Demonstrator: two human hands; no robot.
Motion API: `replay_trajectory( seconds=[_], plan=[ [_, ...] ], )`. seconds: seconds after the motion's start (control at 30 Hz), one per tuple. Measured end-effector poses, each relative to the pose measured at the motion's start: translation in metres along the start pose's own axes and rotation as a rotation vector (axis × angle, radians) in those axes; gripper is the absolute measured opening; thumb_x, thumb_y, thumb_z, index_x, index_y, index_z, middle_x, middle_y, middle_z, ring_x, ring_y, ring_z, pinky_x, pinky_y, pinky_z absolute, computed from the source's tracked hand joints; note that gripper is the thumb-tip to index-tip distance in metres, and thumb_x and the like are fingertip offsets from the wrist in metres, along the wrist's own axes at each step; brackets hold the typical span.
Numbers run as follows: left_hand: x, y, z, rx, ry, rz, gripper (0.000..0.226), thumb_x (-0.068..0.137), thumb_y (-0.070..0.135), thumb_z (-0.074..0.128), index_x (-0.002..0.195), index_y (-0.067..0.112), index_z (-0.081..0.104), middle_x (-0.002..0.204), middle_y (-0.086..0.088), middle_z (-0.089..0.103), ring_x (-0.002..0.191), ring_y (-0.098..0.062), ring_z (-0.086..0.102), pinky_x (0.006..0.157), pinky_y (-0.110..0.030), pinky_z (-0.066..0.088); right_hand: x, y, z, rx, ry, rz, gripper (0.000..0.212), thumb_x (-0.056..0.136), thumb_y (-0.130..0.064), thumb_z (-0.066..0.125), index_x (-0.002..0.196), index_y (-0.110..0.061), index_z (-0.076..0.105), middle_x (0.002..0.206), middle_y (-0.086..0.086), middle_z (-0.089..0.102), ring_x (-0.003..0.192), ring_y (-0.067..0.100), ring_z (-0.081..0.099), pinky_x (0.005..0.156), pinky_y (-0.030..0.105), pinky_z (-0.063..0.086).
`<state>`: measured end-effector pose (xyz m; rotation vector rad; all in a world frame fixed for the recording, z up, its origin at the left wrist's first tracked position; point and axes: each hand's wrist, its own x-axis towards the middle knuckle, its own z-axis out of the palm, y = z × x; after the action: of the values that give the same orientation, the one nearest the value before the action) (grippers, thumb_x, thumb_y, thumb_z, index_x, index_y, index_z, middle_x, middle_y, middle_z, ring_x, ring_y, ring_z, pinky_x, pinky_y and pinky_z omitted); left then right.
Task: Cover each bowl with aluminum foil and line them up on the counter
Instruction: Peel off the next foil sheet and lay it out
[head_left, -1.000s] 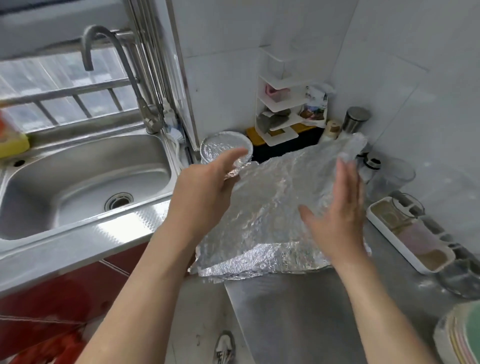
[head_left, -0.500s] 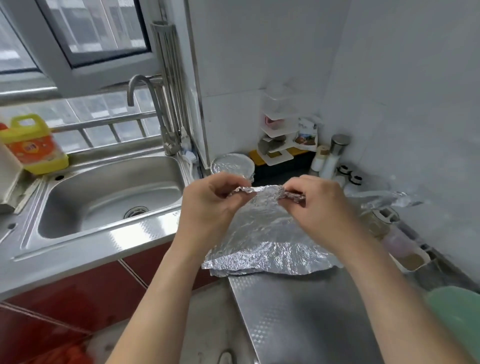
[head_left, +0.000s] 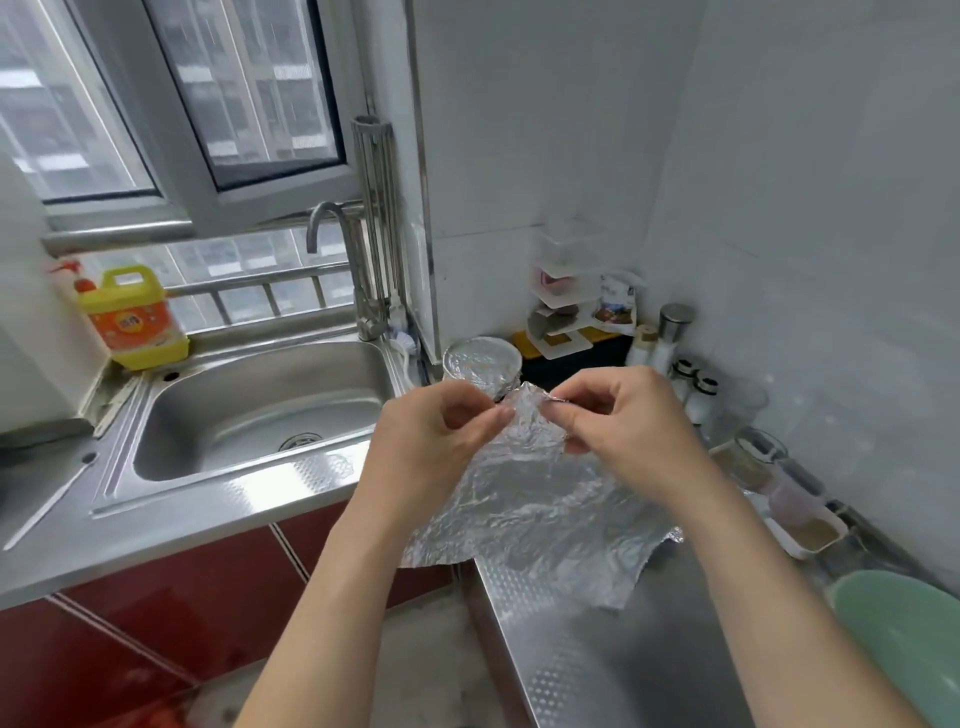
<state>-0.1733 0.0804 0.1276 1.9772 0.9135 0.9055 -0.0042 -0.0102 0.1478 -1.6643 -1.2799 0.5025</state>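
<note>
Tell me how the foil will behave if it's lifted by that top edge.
The foil is probably floppy: it sags from the left hand and right hand pinching it down onto the counter. Likely very light, since fingertip pinches hold it up. Its creases suggest it crumples and may tear easily.

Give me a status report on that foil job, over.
Left hand and right hand both pinching top edge of the foil sheet. Its lower part lies on the counter. One covered bowl behind the hands. Nothing in the way.
</note>
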Motion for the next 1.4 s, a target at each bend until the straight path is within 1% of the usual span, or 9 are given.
replay_trajectory(
  seconds=[0.23,0.37,0.5,0.6,0.8,0.93,1.1,1.27,1.4],
  plan=[
    [-0.009,0.011,-0.007,0.144,0.155,0.145,0.01,0.088,0.031,0.07,0.083,0.023,0.069,0.067,0.012,0.065,0.063,-0.004,0.059,0.058,-0.019,0.047,-0.003,-0.004,-0.008,0.138,-0.107,0.136,0.022,0.081,-0.02,0.076,0.102,-0.02,0.07,0.086,0.01,0.065,0.076,0.015,0.064,0.057,0.031,0.058],
    [-0.008,0.019,-0.013,0.245,0.222,0.21,0.016,0.092,0.032,0.065,0.089,0.017,0.067,0.065,0.012,0.062,0.057,-0.008,0.056,0.056,-0.031,0.048,-0.006,-0.002,-0.012,0.126,-0.089,0.139,0.02,0.08,-0.014,0.077,0.099,-0.013,0.07,0.093,0.025,0.063,0.073,0.019,0.062,0.058,0.029,0.058],
    [-0.007,0.02,-0.017,0.216,0.004,0.037,0.025,0.08,0.049,0.071,0.093,0.03,0.061,0.074,0.016,0.063,0.067,-0.001,0.06,0.063,-0.021,0.048,-0.01,0.001,-0.018,0.126,-0.071,0.137,0.025,0.075,-0.012,0.081,0.098,-0.012,0.073,0.081,0.016,0.07,0.066,0.014,0.066,0.059,0.029,0.059],
    [-0.007,0.013,-0.02,0.285,-0.063,-0.015,0.029,0.081,0.039,0.077,0.075,0.014,0.062,0.058,-0.003,0.052,0.054,-0.012,0.039,0.053,-0.026,0.032,-0.01,0.003,-0.023,0.147,-0.046,0.141,0.035,0.072,-0.015,0.082,0.105,-0.015,0.07,0.078,0.01,0.072,0.067,0.013,0.068,0.061,0.031,0.06],
    [-0.004,0.01,-0.019,0.02,-0.148,-0.117,0.022,0.081,0.028,0.076,0.076,0.008,0.068,0.05,0.009,0.048,0.042,-0.007,0.032,0.043,-0.016,0.027,-0.007,0.007,-0.036,0.067,-0.097,0.117,0.021,0.071,-0.022,0.081,0.09,-0.018,0.074,0.076,0.002,0.074,0.068,0.016,0.07,0.062,0.032,0.06],
    [-0.003,-0.002,-0.032,0.03,-0.324,-0.245,0.035,0.072,0.036,0.079,0.103,0.026,0.068,0.078,0.008,0.075,0.069,-0.008,0.069,0.071,-0.028,0.053,-0.001,0.015,-0.048,0.058,-0.017,0.165,0.014,0.07,-0.019,0.081,0.079,-0.011,0.074,0.072,0.006,0.073,0.064,0.017,0.067,0.061,0.033,0.06],
    [-0.007,-0.032,-0.05,0.261,-0.24,-0.221,0.012,0.078,0.027,0.082,0.08,0.02,0.073,0.076,0.002,0.072,0.074,-0.015,0.066,0.077,-0.033,0.05,0.006,0.029,-0.065,0.106,0.16,0.222,0.011,0.077,-0.017,0.078,0.078,-0.011,0.069,0.069,0.004,0.065,0.048,0.01,0.057,0.049,0.024,0.055],
    [-0.003,-0.047,-0.043,-0.451,0.135,-0.336,0.027,0.074,0.033,0.076,0.093,0.014,0.073,0.084,-0.001,0.075,0.076,-0.016,0.068,0.068,-0.029,0.054,0.014,0.041,-0.067,0.162,0.244,0.257,0.018,0.083,-0.018,0.074,0.098,-0.01,0.066,0.083,0.003,0.06,0.057,0.003,0.053,0.039,0.014,0.043],
    [-0.009,-0.065,-0.022,-0.665,-0.08,-0.523,0.054,0.073,0.028,0.074,0.122,0.01,0.059,0.094,-0.004,0.075,0.07,-0.015,0.07,0.058,-0.027,0.055,0.02,0.063,-0.061,0.19,0.273,0.333,0.025,0.087,-0.02,0.069,0.108,-0.008,0.063,0.083,-0.001,0.056,0.056,0.006,0.051,0.04,0.017,0.046]
  ],
)
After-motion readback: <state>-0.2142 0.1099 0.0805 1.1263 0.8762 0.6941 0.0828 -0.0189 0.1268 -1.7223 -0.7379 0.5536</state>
